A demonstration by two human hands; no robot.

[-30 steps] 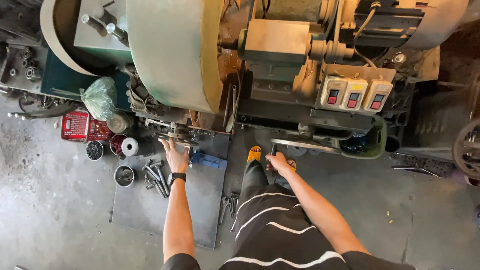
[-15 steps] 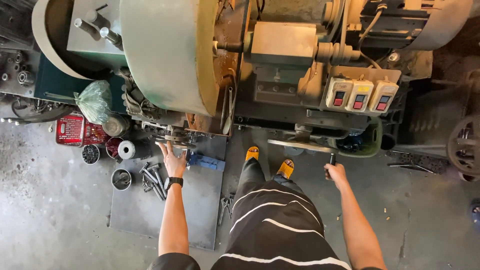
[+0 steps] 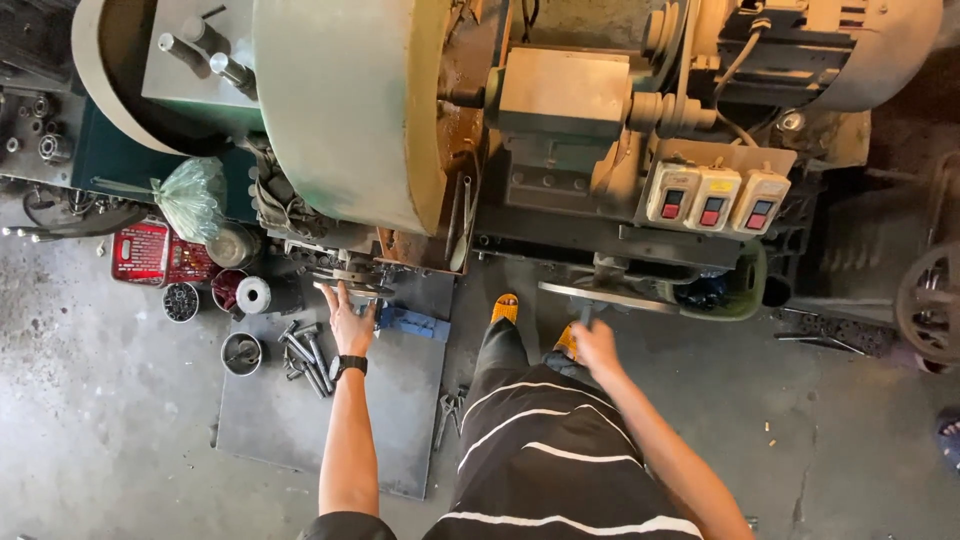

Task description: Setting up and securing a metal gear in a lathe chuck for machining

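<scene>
My left hand [image 3: 347, 322] reaches forward with a black watch on the wrist. Its fingers lie spread against a round metal disc [image 3: 345, 278] at the foot of a big press machine [image 3: 560, 110]. My right hand [image 3: 597, 346] is lower right, beside my knee, with its fingers curled round a short dark lever handle [image 3: 585, 316] just under a long flat metal bar [image 3: 610, 297]. My striped trousers and orange sandals [image 3: 505, 306] fill the space between the arms.
A large pale flywheel [image 3: 350, 110] hangs over the disc. Three switch boxes with red buttons [image 3: 710, 195] sit to the right. On the floor are a steel plate [image 3: 300, 430], loose bolts [image 3: 305, 352], small tins [image 3: 241, 353], a red case [image 3: 150, 252], pliers [image 3: 447, 410] and a green basin [image 3: 742, 295].
My right hand swung out to the right with the dark handle, then came back left towards my knee. My left hand stayed on the disc.
</scene>
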